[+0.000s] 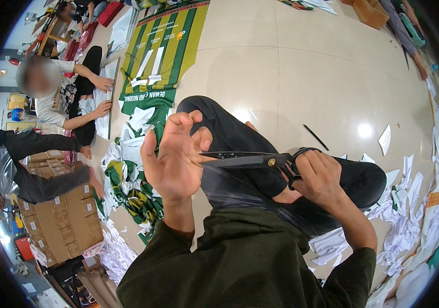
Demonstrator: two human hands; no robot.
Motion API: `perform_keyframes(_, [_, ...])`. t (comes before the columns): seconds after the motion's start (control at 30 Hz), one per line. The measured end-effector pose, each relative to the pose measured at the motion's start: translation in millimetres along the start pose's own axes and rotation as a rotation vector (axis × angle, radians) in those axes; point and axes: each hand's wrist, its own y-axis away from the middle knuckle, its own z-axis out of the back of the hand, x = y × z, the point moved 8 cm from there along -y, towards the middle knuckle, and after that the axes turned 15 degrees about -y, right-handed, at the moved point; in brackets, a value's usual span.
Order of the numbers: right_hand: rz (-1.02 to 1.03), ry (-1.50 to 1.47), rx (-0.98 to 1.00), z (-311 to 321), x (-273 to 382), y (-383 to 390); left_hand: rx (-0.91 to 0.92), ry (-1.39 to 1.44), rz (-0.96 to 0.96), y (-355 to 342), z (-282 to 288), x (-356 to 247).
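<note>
**Scissors in right hand, left palm open, both over the lap**

Landmark: the dark trousers (219, 123) of the seated wearer. Scissors (240, 160) were above them, tips pointing left, blades slightly apart. Right hand (319, 172) grasped the scissors, fingers in the black loops. Left hand (178, 159) was released, at the trousers' left side: palm toward the camera, fingers spread and half curled. Blade tips overlapped the palm in view (couldn't tell if they touched it).

Writing: the striped panel (178, 56), ahead-left of the trousers, carried big white numerals plus white lettering in smaller lines, upside down from the wearer's side. Cartons (58, 210), well left of the trousers, had small white labels (too small to read).

Materials: panel was smooth, flat fabric in green and olive bands, with a red patterned strip at its far edge. Crumpled cloth pile (132, 190), left of the trousers, mixed green, white and yellow. Cartons were plain brown cardboard boxes, stacked. Scissors had long, dark, tapered blades and a brass-coloured pivot. Floor (245, 56) ahead of the trousers was glossy beige tile. A thin black stick (315, 137) lay just beyond their right side; white offcuts (404, 205), limp and ragged, lay to their right.
</note>
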Motion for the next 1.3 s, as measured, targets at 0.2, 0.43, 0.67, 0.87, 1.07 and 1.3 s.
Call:
perform_keyframes(0.2, [-0.166,-0.064,-0.125,-2,-18,-1,0.000,0.074,-0.036,-1,2,2])
perform_keyframes(0.43, [-0.328,-0.120,-0.238,-11,-17,8,-0.053,0.189,-0.267,5,-8,14])
perform_keyframes(0.67, [-0.354,-0.135,-0.247,-11,-8,8,-0.090,0.241,-0.335,5,-16,15])
perform_keyframes(0.87, [-0.250,-0.116,-0.236,-16,4,1,-0.099,0.192,-0.362,6,-7,22])
perform_keyframes(1.07, [-0.127,-0.017,-0.186,-17,12,-11,-0.249,0.145,-0.343,14,-2,30])
perform_keyframes(1.3, [-0.083,-0.003,-0.179,-12,14,-21,-0.249,0.200,-0.306,15,-6,36])
